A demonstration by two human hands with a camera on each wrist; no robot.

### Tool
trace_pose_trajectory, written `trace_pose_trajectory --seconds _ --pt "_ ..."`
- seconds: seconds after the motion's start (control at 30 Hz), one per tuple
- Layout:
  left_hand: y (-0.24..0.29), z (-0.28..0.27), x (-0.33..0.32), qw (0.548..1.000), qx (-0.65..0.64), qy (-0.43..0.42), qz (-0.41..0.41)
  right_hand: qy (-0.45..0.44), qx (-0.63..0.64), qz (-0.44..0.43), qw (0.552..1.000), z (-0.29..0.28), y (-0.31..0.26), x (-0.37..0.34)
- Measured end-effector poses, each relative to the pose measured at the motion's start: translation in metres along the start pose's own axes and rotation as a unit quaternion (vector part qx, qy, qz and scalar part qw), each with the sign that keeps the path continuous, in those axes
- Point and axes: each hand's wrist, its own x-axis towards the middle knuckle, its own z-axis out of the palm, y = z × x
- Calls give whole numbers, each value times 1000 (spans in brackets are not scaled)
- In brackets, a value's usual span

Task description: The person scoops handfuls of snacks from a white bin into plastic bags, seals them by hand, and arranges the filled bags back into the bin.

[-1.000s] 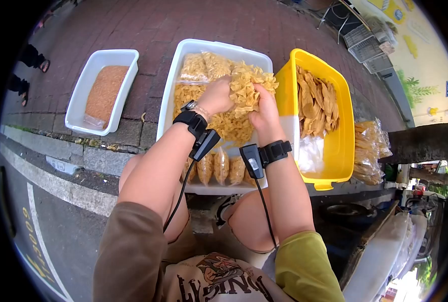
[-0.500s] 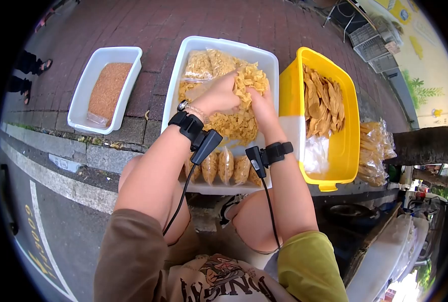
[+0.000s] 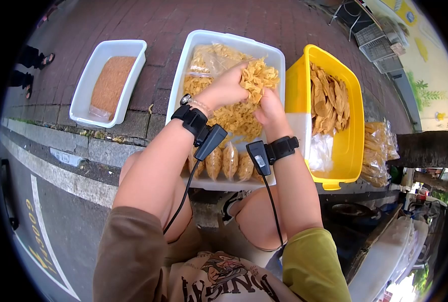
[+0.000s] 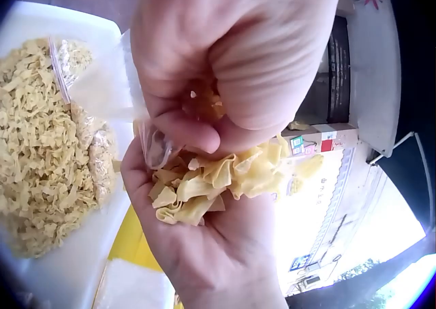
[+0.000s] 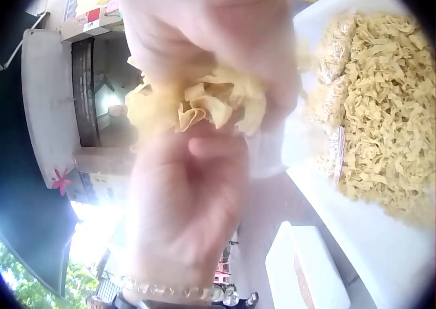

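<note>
Head view: near the right edge of the white tub (image 3: pixel 221 36), the left hand (image 3: pixel 226 89) and right hand (image 3: pixel 271 107) curl round 1 bunch of yellow flakes (image 3: pixel 259 78), presumably pressed between 2 palms over the tub so strays drop inside.

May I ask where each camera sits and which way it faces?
Head: worn on the head, facing forward and down over the arms, left hand and right hand.
Left wrist: on that wrist, facing the held flakes; both hands show.
Right wrist: on that wrist, facing those flakes; both hands show.
All views share the white tub.
</note>
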Motion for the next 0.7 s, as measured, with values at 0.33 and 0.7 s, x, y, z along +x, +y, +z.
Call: trace_pose_trajectory --seconds 0.33,0.7 --pt "-42 9 12 927 260 168 212 125 -575 -283 758 2 11 4" --pt "6 -13 -5 988 18 128 -90 0 -457 -325 828 18 9 -15"
